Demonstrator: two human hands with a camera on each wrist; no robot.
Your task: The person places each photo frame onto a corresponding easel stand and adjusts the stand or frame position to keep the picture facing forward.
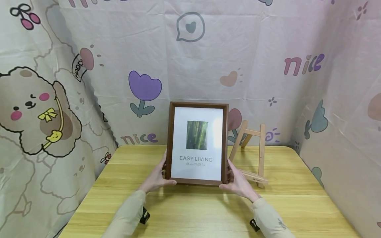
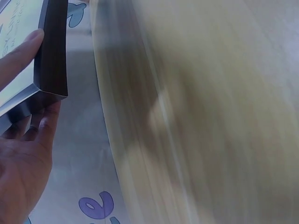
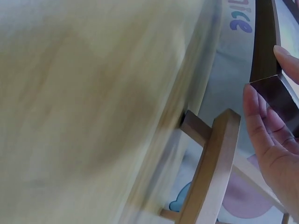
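Observation:
A brown picture frame [image 1: 197, 183] stands upright in the middle of the head view, its white insert printed with a green bamboo picture and "EASY LIVING". My left hand [image 1: 157, 177] grips its lower left corner, thumb on the front edge and fingers behind. At the lower right corner, my right hand [image 1: 238, 181] holds it the same way. The left wrist view shows the frame's dark side [image 2: 51, 56] between thumb and fingers. In the right wrist view, the right hand [image 3: 275, 140] has its thumb on the frame's front face.
Just right of the picture frame, a small wooden easel [image 1: 261, 152] stands on the table, partly hidden behind the frame and right hand. The wood-grain table [image 1: 190, 211] meets a patterned cloth backdrop [image 1: 196, 66] at its back and sides.

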